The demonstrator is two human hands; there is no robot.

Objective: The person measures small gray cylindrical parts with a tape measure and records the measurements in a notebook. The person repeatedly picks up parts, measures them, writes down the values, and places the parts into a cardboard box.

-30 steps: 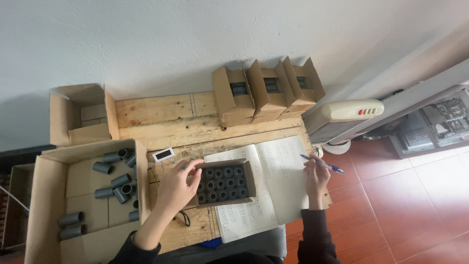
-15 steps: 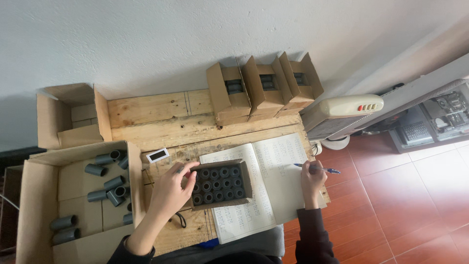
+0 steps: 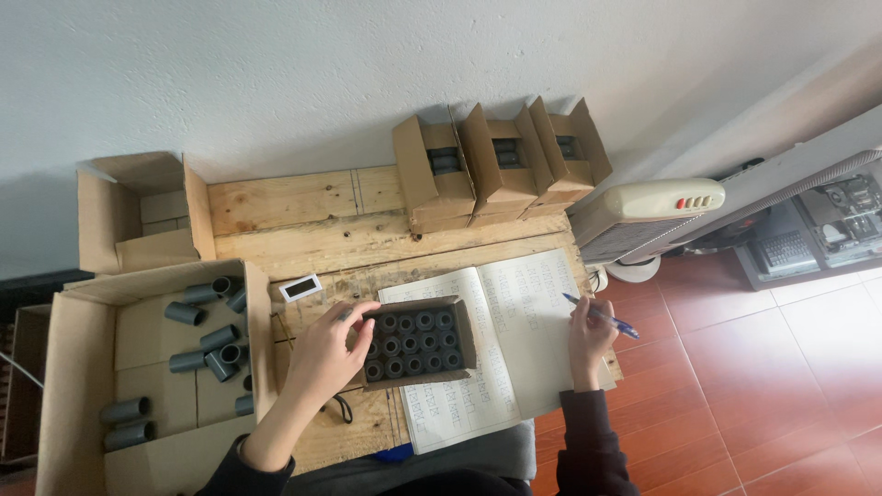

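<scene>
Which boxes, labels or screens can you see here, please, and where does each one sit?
Small brown cardboard box of dark grey tubes: on the open notebook, left hand touching it.
Three brown cardboard boxes: back of bench, upright, flaps open.
Large open carton: left, loose grey tubes inside.
Small white-framed dark screen: lying on the bench.

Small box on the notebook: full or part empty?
Full: the small box shows three complete rows of grey tube ends, no gaps visible; left hand covers its left edge.

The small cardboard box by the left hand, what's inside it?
The small cardboard box holds dark grey tubes standing on end in neat rows. The left hand covers its left edge, so any tubes there are hidden.
</scene>
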